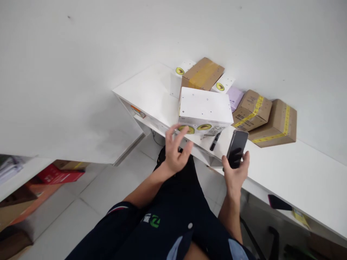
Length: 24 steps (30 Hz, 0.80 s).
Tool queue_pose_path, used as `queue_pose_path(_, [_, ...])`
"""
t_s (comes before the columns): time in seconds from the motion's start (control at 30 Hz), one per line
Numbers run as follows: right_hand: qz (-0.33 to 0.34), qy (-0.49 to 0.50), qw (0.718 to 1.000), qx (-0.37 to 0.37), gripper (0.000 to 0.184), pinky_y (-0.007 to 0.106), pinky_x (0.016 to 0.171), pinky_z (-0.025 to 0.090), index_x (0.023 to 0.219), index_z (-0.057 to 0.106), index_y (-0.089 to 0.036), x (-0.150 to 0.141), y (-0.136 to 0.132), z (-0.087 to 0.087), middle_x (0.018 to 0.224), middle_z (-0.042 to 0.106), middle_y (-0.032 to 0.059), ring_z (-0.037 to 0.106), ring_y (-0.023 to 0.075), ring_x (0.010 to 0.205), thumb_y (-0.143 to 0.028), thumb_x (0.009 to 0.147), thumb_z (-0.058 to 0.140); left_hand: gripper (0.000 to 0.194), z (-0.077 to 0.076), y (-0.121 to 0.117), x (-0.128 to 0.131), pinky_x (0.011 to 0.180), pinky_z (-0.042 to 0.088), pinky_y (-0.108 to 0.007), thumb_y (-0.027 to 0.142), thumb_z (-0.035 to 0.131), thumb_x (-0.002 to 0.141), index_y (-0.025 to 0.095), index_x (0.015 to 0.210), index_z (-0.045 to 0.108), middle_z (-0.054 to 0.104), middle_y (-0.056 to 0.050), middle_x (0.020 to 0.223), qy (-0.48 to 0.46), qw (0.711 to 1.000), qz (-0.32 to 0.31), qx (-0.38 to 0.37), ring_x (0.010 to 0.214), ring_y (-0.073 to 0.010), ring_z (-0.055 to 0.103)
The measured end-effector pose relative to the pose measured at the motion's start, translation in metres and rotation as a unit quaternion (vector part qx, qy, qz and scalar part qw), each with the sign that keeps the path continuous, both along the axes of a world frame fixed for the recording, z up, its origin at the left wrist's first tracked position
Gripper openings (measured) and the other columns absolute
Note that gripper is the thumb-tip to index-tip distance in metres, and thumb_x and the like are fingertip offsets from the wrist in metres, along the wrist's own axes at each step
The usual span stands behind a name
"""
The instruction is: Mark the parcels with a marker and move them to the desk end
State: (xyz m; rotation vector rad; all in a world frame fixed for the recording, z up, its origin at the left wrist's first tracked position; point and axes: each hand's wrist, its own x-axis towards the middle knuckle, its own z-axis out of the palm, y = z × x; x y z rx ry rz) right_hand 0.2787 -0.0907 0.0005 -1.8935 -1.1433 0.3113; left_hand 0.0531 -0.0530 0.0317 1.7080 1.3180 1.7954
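My right hand (235, 173) grips a dark smartphone (236, 148) by its lower end, thumb on one side and fingers on the other. Its screen looks black. My left hand (176, 151) is raised with fingers spread and nothing in it, just in front of a white box with avocado pictures (206, 106). Whether its fingertips touch the box I cannot tell. That box sits at the front of the white desk (287, 169). A black marker (215, 141) lies on the desk between the box and the phone.
Behind the white box stand a taped brown carton (203, 74), a small avocado box (224, 83) and a lilac box (234, 96). Two taped cartons (252, 108) (279, 124) lean together to the right. A white partition (67, 90) rises at left; a red box (61, 174) lies below it.
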Motion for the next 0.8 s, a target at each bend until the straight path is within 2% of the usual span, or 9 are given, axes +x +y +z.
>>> queue_pose_path(0.07, [-0.046, -0.086, 0.992, -0.081, 0.105, 0.057, 0.109, 0.043, 0.157, 0.031, -0.010, 0.019, 0.009, -0.002, 0.148, 0.049, 0.0260, 0.048, 0.0416, 0.136, -0.054, 0.071, 0.070, 0.050, -0.001, 0.020, -0.011, 0.118, 0.036, -0.051, 0.055, 0.055, 0.095, 0.025, 0.134, 0.062, 0.050, -0.013, 0.140, 0.029, 0.997, 0.076, -0.005, 0.137, -0.0306, 0.044])
queue_pose_path(0.13, [-0.051, -0.134, 0.979, -0.142, 0.103, 0.059, 0.108, 0.042, 0.156, 0.033, -0.006, 0.031, 0.017, -0.005, 0.146, 0.051, 0.0288, 0.050, 0.0447, 0.133, -0.052, 0.071, 0.069, 0.056, -0.003, 0.038, -0.018, 0.117, 0.037, -0.050, 0.062, 0.050, 0.096, 0.023, 0.135, 0.060, 0.046, -0.015, 0.143, 0.057, 0.994, 0.089, -0.019, 0.138, -0.0299, 0.042])
queue_pose_path(0.3, [-0.006, -0.209, 0.959, -0.192, 0.098, 0.058, 0.110, 0.039, 0.152, 0.037, 0.000, 0.039, 0.036, -0.016, 0.140, 0.057, 0.0317, 0.054, 0.0443, 0.125, -0.047, 0.073, 0.069, 0.062, -0.008, 0.064, -0.025, 0.117, 0.037, -0.053, 0.064, 0.050, 0.094, 0.025, 0.142, 0.053, 0.047, -0.016, 0.145, 0.095, 0.993, 0.017, -0.066, 0.139, -0.0315, 0.043])
queue_pose_path(0.47, [0.003, -0.202, 0.955, -0.217, 0.094, 0.057, 0.109, 0.038, 0.150, 0.040, 0.002, 0.043, 0.043, -0.026, 0.139, 0.058, 0.0321, 0.055, 0.0436, 0.124, -0.049, 0.075, 0.067, 0.061, -0.011, 0.068, -0.031, 0.118, 0.038, -0.053, 0.063, 0.057, 0.091, 0.027, 0.140, 0.056, 0.046, -0.015, 0.146, 0.106, 0.989, -0.005, -0.104, 0.141, -0.0318, 0.043])
queue_pose_path(0.57, [-0.003, -0.192, 0.954, -0.231, 0.092, 0.061, 0.108, 0.038, 0.151, 0.041, -0.004, 0.046, 0.041, -0.031, 0.143, 0.056, 0.0292, 0.050, 0.0450, 0.129, -0.052, 0.077, 0.065, 0.064, -0.013, 0.067, -0.034, 0.119, 0.037, -0.054, 0.064, 0.062, 0.088, 0.027, 0.141, 0.055, 0.045, -0.014, 0.147, 0.107, 0.988, -0.016, -0.107, 0.142, -0.0330, 0.043])
queue_pose_path(0.63, [0.002, -0.187, 0.956, -0.227, 0.087, 0.065, 0.107, 0.037, 0.149, 0.046, -0.009, 0.048, 0.040, -0.030, 0.147, 0.053, 0.0269, 0.046, 0.0461, 0.133, -0.056, 0.078, 0.062, 0.068, -0.015, 0.069, -0.038, 0.120, 0.035, -0.056, 0.064, 0.065, 0.085, 0.028, 0.142, 0.054, 0.043, -0.014, 0.150, 0.113, 0.988, -0.028, -0.105, 0.145, -0.0341, 0.040])
queue_pose_path(0.7, [0.025, -0.171, 0.969, -0.179, 0.081, 0.066, 0.109, 0.036, 0.143, 0.053, -0.009, 0.049, 0.040, -0.027, 0.147, 0.053, 0.0266, 0.044, 0.0445, 0.136, -0.059, 0.080, 0.059, 0.078, -0.019, 0.075, -0.046, 0.121, 0.033, -0.057, 0.067, 0.069, 0.081, 0.030, 0.147, 0.047, 0.038, -0.014, 0.155, 0.123, 0.986, -0.056, -0.100, 0.148, -0.0355, 0.035])
queue_pose_path(0.8, [0.060, -0.091, 0.991, -0.075, 0.076, 0.058, 0.108, 0.043, 0.137, 0.058, -0.011, 0.045, 0.049, -0.015, 0.140, 0.060, 0.0246, 0.055, 0.0369, 0.126, -0.061, 0.081, 0.058, 0.114, -0.030, 0.097, -0.067, 0.121, 0.030, -0.064, 0.071, 0.078, 0.067, 0.037, 0.159, 0.021, 0.023, -0.015, 0.165, 0.119, 0.979, -0.134, -0.100, 0.153, -0.0403, 0.026])
